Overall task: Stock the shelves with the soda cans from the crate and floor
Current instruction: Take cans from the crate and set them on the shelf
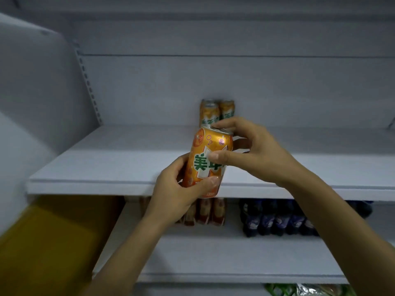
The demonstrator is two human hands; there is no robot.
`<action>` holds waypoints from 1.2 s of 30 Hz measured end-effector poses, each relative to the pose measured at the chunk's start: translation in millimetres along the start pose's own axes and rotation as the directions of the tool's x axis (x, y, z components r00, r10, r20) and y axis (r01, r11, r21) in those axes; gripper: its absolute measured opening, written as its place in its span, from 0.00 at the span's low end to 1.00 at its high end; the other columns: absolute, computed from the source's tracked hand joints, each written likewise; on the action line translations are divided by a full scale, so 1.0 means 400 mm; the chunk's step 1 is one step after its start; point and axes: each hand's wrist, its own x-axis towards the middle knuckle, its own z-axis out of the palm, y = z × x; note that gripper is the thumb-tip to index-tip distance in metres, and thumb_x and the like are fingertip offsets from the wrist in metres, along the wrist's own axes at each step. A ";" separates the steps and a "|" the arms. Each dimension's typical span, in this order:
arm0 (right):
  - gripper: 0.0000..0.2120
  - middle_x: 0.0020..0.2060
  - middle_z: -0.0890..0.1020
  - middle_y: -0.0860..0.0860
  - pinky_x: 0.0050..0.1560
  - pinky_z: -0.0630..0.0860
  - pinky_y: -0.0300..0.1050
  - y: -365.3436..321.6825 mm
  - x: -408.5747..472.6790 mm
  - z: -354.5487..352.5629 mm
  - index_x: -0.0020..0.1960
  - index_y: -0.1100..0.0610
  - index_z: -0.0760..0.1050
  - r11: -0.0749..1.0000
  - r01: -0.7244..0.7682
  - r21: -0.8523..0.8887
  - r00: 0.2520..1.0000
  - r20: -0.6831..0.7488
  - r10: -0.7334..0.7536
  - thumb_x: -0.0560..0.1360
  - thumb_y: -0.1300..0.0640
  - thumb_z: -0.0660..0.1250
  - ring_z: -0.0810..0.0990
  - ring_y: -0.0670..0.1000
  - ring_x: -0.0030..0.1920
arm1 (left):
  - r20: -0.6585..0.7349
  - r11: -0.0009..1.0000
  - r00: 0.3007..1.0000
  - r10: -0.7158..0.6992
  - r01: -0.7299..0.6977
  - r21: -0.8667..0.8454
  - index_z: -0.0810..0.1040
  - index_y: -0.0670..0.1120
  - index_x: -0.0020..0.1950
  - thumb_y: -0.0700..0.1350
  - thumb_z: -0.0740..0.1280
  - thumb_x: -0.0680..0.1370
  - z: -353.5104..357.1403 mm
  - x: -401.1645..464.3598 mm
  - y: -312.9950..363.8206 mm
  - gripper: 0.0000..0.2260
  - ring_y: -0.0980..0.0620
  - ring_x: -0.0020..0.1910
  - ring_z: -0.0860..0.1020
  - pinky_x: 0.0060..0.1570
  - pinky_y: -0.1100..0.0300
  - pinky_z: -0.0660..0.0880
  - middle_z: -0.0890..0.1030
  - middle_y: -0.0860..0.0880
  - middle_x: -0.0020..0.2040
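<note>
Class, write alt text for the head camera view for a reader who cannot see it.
Two hands hold an orange soda can in front of a white shelf: the left hand grips its base, the right hand its top and side. More orange cans stand at the shelf's back; dark bottles fill the shelf below.

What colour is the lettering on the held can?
Green with white outline, on the orange can; head view shows it.

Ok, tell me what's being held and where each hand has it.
An orange soda can: left hand holds its lower body, right hand its top rim and side.
</note>
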 end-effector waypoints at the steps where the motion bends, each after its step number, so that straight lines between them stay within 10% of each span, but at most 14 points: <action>1: 0.22 0.50 0.81 0.44 0.46 0.80 0.41 0.004 0.012 -0.019 0.58 0.44 0.75 1.000 0.008 0.013 1.000 -0.030 -0.008 0.66 0.50 0.76 0.82 0.44 0.48 | 0.003 1.000 1.000 0.013 -0.013 0.024 0.73 0.61 0.55 0.59 0.71 0.62 0.017 0.024 0.006 0.22 0.64 0.48 0.80 0.40 0.71 0.76 0.82 0.61 0.47; 5: 0.21 0.49 0.81 0.47 0.44 0.82 0.44 0.043 0.053 -0.080 0.58 0.49 0.75 0.990 -0.017 0.144 0.993 -0.109 0.032 0.67 0.55 0.76 0.83 0.47 0.47 | -0.013 0.980 0.996 0.092 -0.089 0.178 0.72 0.61 0.55 0.63 0.73 0.59 0.076 0.115 0.024 0.27 0.64 0.46 0.80 0.40 0.69 0.77 0.80 0.60 0.50; 13: 0.25 0.55 0.78 0.45 0.49 0.80 0.41 0.176 0.212 -0.151 0.61 0.49 0.73 0.957 0.027 -0.289 0.993 -0.102 -0.059 0.66 0.49 0.77 0.79 0.44 0.50 | 0.066 0.960 0.998 0.022 -0.039 0.276 0.71 0.54 0.62 0.53 0.78 0.65 0.154 0.330 -0.065 0.28 0.61 0.49 0.80 0.50 0.61 0.78 0.80 0.62 0.50; 17: 0.24 0.58 0.78 0.50 0.54 0.78 0.46 0.253 0.321 -0.188 0.62 0.51 0.73 0.940 -0.014 -0.341 0.999 -0.034 0.003 0.68 0.54 0.76 0.77 0.49 0.54 | 0.238 0.485 0.964 0.116 -0.264 0.834 0.65 0.51 0.72 0.61 0.76 0.64 0.102 0.457 -0.101 0.41 0.51 0.63 0.71 0.53 0.55 0.72 0.72 0.55 0.65; 21: 0.26 0.60 0.78 0.51 0.57 0.76 0.48 0.341 0.408 -0.209 0.63 0.53 0.73 0.939 -0.042 -0.342 0.999 -0.012 0.040 0.67 0.57 0.77 0.77 0.52 0.58 | 0.281 0.162 0.954 0.102 -0.294 0.942 0.55 0.45 0.77 0.56 0.70 0.73 0.065 0.577 -0.096 0.39 0.45 0.73 0.61 0.64 0.52 0.66 0.60 0.47 0.76; 29: 0.28 0.59 0.79 0.53 0.57 0.77 0.52 0.463 0.501 -0.212 0.62 0.54 0.72 0.961 -0.077 -0.266 0.996 -0.066 0.061 0.66 0.55 0.78 0.78 0.54 0.58 | 0.291 -0.135 0.952 0.096 -0.277 0.951 0.63 0.45 0.73 0.47 0.67 0.77 0.101 0.685 -0.077 0.26 0.47 0.64 0.71 0.53 0.54 0.74 0.72 0.47 0.67; 36: 0.29 0.62 0.77 0.55 0.61 0.74 0.56 0.485 0.519 -0.191 0.66 0.54 0.70 0.969 -0.015 -0.246 1.000 0.009 0.017 0.68 0.57 0.77 0.76 0.56 0.62 | 0.221 -0.112 0.970 0.102 -0.210 0.971 0.65 0.43 0.71 0.41 0.65 0.78 0.122 0.685 -0.097 0.22 0.46 0.61 0.74 0.52 0.54 0.74 0.73 0.45 0.66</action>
